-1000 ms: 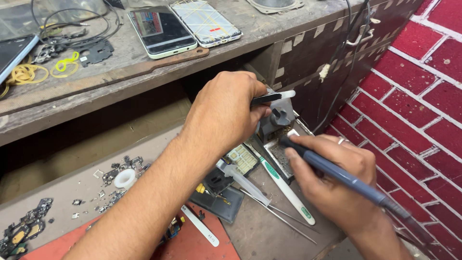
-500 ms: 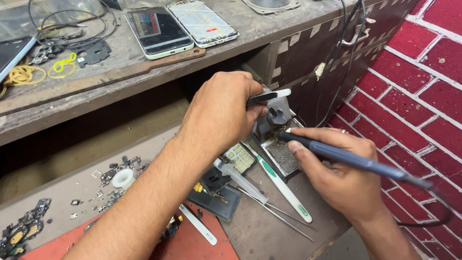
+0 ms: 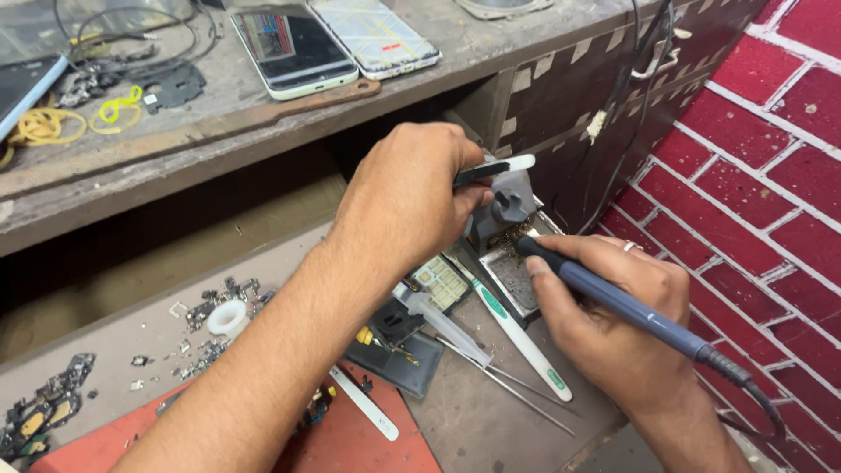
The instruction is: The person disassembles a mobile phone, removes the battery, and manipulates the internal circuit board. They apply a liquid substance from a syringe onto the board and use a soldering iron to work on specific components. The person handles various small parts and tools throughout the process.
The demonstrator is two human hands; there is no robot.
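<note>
While the left hand [image 3: 407, 197] keeps its closed grip on a pair of dark tweezers [image 3: 492, 167] at the right edge of the desk [image 3: 491, 420], the right hand [image 3: 613, 328] has drawn back a little toward the person. It holds a blue soldering iron [image 3: 626, 302] like a pen, and the front end now sits over the small metal tray [image 3: 512, 276] of the grey holder [image 3: 506, 203], not higher by the tweezers as a moment ago. The very tip I cannot see clearly. A white brush [image 3: 517, 337] lies just beside the tray, and two phones [image 3: 337, 39] rest on the upper shelf [image 3: 175, 131].
</note>
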